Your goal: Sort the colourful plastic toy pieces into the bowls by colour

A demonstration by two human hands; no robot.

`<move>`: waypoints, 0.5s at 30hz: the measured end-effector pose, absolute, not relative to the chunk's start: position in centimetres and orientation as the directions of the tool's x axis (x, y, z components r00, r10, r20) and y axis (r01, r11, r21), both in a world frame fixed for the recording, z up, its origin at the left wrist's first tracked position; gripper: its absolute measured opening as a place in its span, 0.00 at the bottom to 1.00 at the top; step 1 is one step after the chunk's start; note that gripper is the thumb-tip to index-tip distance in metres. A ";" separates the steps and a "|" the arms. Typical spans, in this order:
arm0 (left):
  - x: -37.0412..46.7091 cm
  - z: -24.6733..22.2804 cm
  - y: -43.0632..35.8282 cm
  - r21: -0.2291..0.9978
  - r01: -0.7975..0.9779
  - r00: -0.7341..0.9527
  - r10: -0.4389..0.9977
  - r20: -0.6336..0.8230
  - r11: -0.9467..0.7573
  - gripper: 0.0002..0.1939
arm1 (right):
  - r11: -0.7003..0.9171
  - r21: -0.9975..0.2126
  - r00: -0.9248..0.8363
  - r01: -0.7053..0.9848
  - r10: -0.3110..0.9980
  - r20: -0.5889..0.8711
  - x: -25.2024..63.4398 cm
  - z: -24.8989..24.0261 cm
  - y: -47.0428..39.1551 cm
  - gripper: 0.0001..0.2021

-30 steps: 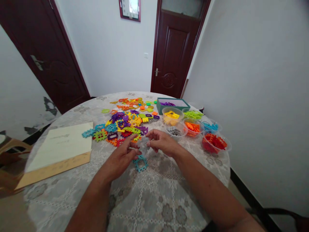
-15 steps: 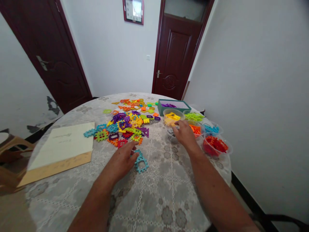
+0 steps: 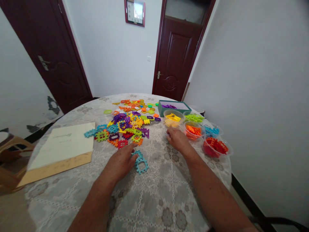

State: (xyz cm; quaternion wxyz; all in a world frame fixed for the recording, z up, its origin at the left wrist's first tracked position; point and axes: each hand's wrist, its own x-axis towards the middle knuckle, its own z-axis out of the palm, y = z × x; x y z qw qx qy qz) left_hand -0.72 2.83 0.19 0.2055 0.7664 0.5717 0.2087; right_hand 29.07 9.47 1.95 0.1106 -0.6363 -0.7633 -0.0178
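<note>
Near the table's middle, my left hand (image 3: 122, 161) rests with its thumb and fingertips at the edge of light-blue lattice pieces (image 3: 142, 165); whether it grips them is hard to tell. My right hand (image 3: 178, 139) is over the tablecloth, its fingers curled together, in front of the clear tub of yellow pieces (image 3: 173, 118). Anything between those fingertips is too small or hidden to make out. A mixed pile of purple, yellow, green, orange and red pieces (image 3: 127, 125) lies beyond my left hand. Beside my right hand stands a tub of orange pieces (image 3: 193, 130).
At the right are tubs of red (image 3: 216, 145), blue (image 3: 212, 130) and green pieces (image 3: 193, 117). A green box (image 3: 174, 108) with purple pieces stands behind them. Paper on cardboard (image 3: 61, 140) lies at the left. Doors and a wall clock are beyond the table.
My right hand has drawn back slightly toward me and left, with its fingers lower and more curled. My left hand and the light-blue pieces have barely moved.
</note>
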 end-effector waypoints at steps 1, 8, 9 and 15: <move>-0.7 0.2 2.8 0.554 0.791 0.259 0.962 0.082 -0.260 0.24 | 0.189 -0.109 -0.165 0.976 0.966 0.199 29.1 1.9 9.5 0.07; -0.8 0.4 2.6 0.545 0.800 0.259 0.964 0.067 -0.253 0.23 | 0.187 -0.099 -0.158 0.977 0.956 0.248 29.0 2.1 9.2 0.11; -0.8 0.4 2.5 0.542 0.801 0.258 0.964 0.066 -0.252 0.23 | 0.208 -0.096 -0.173 0.973 0.941 0.292 28.7 2.2 9.0 0.12; -1.1 0.0 2.5 0.544 0.817 0.202 0.979 0.038 -0.190 0.23 | 0.452 -0.240 -0.341 0.859 0.855 0.392 25.6 2.6 7.1 0.10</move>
